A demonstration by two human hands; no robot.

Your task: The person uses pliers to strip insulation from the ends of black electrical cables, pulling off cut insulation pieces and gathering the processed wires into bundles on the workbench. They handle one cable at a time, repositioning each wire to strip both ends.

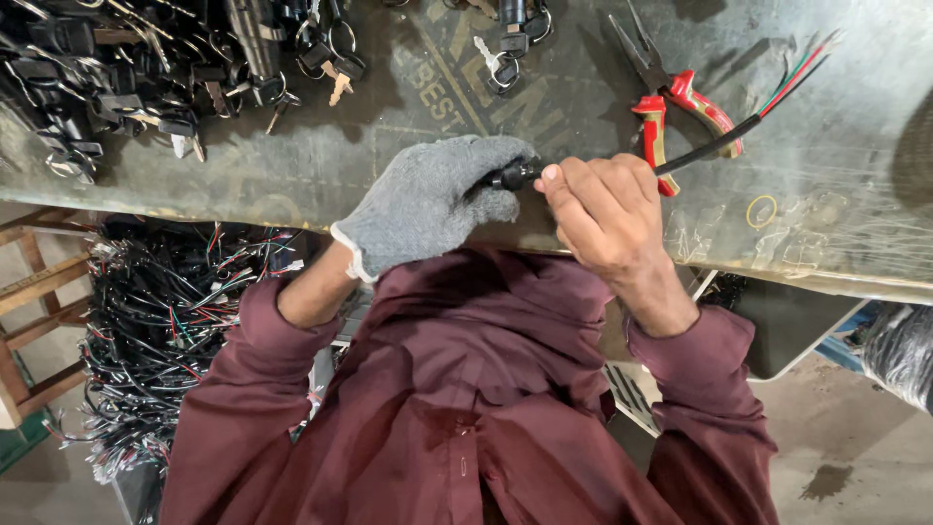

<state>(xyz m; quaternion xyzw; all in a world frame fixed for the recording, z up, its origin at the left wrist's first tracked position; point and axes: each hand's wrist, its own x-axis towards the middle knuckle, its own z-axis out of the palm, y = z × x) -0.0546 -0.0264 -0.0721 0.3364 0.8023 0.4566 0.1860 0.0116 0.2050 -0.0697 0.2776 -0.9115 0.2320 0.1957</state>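
Observation:
My left hand (428,204), in a grey knit glove, is closed around a small black switch part (512,177) at the front edge of the worktable (836,204). My bare right hand (603,209) grips the black sheathed cable (719,144) just behind that part. The cable runs up and right across the table and ends in loose red, green and black wires (802,73). Both hands meet at the black part; most of it is hidden by the fingers.
Red-handled pliers (671,102) lie on the table right behind the cable. Several black key-switch units with keys (146,78) are heaped at the back left, others (505,53) near the middle. A tangle of wire harnesses (165,331) sits below left beside a wooden frame (34,292).

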